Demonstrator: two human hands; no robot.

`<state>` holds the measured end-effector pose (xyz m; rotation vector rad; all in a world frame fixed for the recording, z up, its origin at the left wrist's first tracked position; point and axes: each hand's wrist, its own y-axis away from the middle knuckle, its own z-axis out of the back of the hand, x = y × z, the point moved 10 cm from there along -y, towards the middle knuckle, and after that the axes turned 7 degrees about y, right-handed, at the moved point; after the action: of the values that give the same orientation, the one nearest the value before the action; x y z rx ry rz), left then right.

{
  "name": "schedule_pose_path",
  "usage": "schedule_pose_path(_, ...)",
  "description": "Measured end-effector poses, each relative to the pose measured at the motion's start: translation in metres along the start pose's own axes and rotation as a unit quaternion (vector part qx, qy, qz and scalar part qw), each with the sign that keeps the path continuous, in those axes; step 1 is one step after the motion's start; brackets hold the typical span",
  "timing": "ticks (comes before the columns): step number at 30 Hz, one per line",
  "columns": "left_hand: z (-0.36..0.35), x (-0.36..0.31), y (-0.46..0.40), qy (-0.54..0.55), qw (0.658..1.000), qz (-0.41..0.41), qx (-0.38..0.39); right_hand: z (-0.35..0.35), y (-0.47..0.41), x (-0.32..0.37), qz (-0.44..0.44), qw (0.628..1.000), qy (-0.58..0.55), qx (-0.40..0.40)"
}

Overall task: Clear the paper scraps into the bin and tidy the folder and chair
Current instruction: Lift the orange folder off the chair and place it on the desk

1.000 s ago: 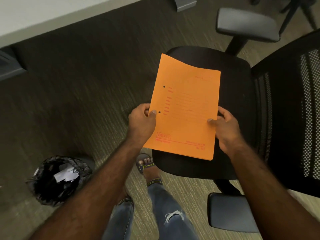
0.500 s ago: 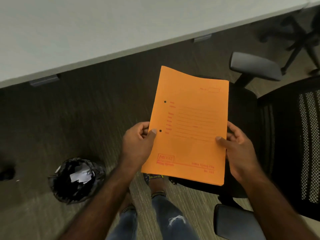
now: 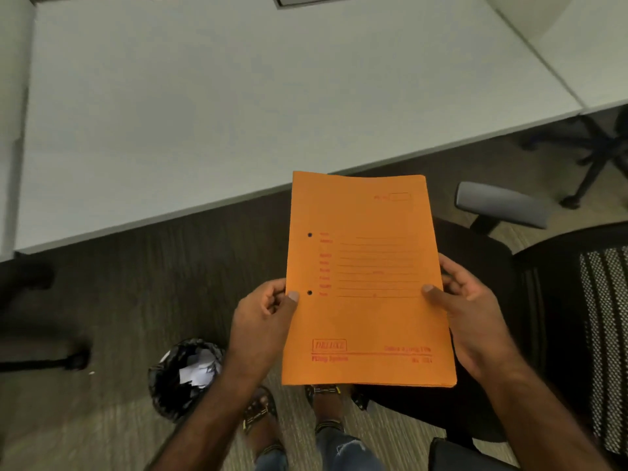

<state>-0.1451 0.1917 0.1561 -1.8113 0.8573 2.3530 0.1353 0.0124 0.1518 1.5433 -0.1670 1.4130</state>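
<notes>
1. The left hand (image 3: 261, 317) and right hand (image 3: 470, 307) are each clamping a side edge of the orange folder (image 3: 367, 287), thumbs on top.
2. Both forearms are reaching up from 6 o'clock, holding the folder above the chair (image 3: 550, 300), with the bin (image 3: 180, 379) at 8 o'clock.
3. Its red print is blurring; "DELUXE" is barely readable.

Dim, even indoor light with soft shadows. The desk (image 3: 204, 113) edges bow from wide-angle distortion. The floor (image 3: 102, 300) is smeared by blur.

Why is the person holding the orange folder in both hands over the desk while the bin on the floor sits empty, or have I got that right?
Not quite: the bin is not empty. The head view shows white paper scraps inside its black liner. The rest holds: the left hand and right hand both hold the orange folder.
</notes>
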Motion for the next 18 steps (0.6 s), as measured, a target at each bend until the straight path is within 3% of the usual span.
schedule_pose_path(18,0.07,-0.09,0.053,0.059,0.996,-0.03,-0.052,-0.038,0.045,0.119,0.065,0.993,0.043,0.084)
